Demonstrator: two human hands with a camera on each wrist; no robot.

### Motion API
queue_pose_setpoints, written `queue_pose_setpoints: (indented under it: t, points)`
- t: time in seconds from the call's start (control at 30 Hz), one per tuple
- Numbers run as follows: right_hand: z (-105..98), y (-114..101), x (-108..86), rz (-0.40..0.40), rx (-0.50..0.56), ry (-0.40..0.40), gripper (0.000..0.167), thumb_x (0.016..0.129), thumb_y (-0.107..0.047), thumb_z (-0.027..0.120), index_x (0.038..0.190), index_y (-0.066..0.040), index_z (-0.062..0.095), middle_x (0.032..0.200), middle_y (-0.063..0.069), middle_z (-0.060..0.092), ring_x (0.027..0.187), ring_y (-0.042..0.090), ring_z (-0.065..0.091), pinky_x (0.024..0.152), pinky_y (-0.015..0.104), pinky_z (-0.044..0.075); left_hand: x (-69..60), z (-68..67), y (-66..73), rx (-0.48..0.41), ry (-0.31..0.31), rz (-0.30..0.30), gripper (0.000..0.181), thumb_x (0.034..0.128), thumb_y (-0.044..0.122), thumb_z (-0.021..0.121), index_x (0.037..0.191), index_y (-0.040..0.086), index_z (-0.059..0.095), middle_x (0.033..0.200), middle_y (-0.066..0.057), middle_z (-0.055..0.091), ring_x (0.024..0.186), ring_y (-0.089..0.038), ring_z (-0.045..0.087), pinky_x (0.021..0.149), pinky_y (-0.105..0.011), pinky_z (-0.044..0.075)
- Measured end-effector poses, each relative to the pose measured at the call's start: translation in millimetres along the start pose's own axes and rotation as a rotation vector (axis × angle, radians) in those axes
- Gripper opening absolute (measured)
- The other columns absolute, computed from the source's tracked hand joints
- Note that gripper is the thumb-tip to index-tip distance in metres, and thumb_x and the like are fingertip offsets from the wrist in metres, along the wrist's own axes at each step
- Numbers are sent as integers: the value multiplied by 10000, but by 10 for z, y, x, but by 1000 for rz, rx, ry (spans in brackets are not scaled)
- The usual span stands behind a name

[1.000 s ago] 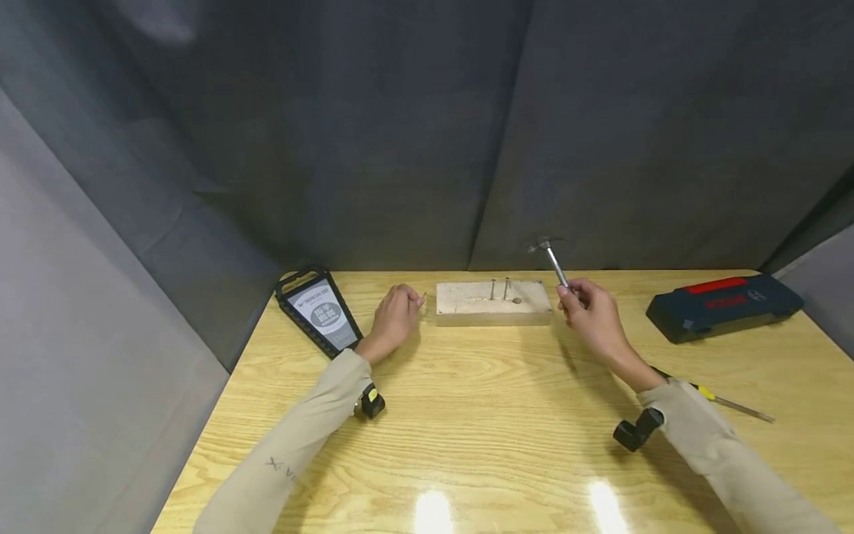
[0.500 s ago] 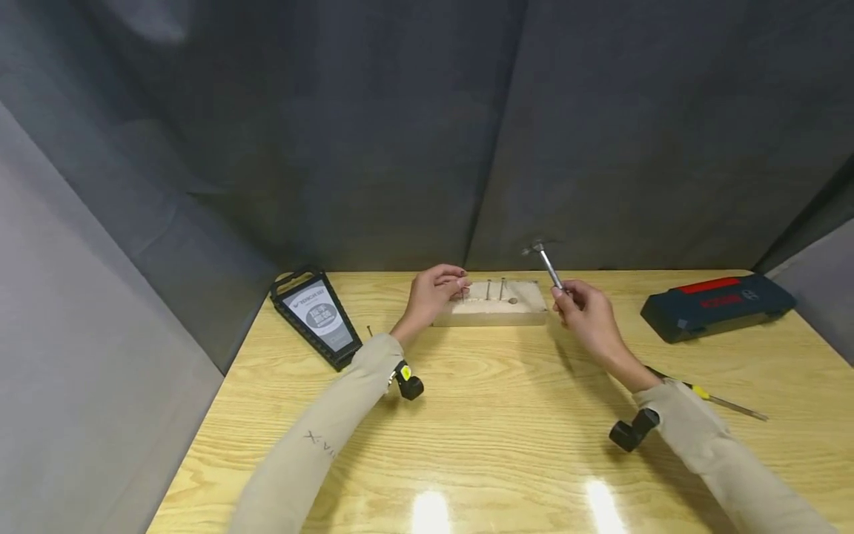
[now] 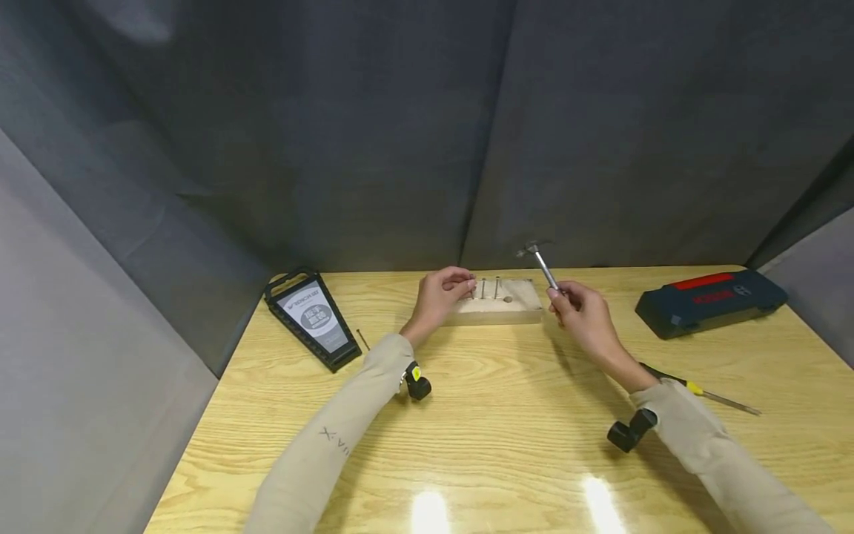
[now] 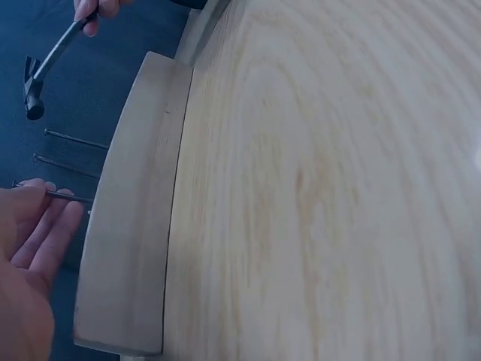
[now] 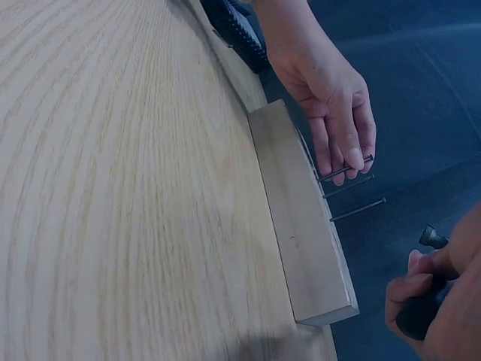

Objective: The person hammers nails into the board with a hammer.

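Note:
My left hand [image 3: 440, 300] pinches a nail [image 5: 346, 170] between thumb and fingers, and its tip meets the top of a pale wooden block [image 3: 494, 318]. In the right wrist view this nail leans slightly. Two more nails stand up from the block just to its right, the nearer nail [image 3: 483, 289] and the farther nail [image 3: 497, 288]. Above the block's right end, my right hand [image 3: 583, 315] grips a small claw hammer [image 3: 543, 267] by its handle. The hammer's head is raised, apart from the nails. A dark round spot [image 3: 508, 300] marks the block's top.
A black wrench rack [image 3: 313, 319] with a grey label lies at the left. One loose nail [image 3: 362, 340] lies beside it, partly behind the left sleeve. At the right are a dark blue case [image 3: 710, 300] and a yellow-and-black screwdriver [image 3: 700, 389]. A dark curtain [image 3: 373, 148] hangs behind.
My left hand has moved right from the table beside the block to the block's top, bringing the nail next to the two standing nails. The right hand still holds the hammer up.

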State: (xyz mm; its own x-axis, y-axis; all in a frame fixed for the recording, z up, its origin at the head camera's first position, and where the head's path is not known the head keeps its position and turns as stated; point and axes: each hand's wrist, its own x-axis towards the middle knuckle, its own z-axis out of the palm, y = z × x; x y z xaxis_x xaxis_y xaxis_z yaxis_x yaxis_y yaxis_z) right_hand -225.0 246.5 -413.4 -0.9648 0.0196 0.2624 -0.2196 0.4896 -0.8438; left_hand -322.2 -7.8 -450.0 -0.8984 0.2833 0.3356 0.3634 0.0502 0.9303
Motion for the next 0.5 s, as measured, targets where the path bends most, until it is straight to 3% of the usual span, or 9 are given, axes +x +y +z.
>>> queue_pose_setpoints:
  t: [0.23, 0.5]
  points:
    - [0, -15, 20, -22, -28, 4, 293, 1114, -167, 531, 1183, 96, 637, 850, 108, 618, 638, 83, 505, 492, 207, 438, -19, -34, -14, 73, -33, 24, 205, 999, 28, 699, 1160, -97, 716, 1067, -214, 756, 984, -366, 757, 838, -291, 645]
    - [68, -34, 13, -142, -108, 17, 238, 1093, -119, 568, 1126, 93, 672, 846, 166, 649, 619, 93, 476, 488, 205, 394, -64, -20, -62, 69, -3, 34, 210, 998, 38, 703, 1175, -72, 727, 1080, -198, 764, 980, -325, 765, 841, -265, 640]
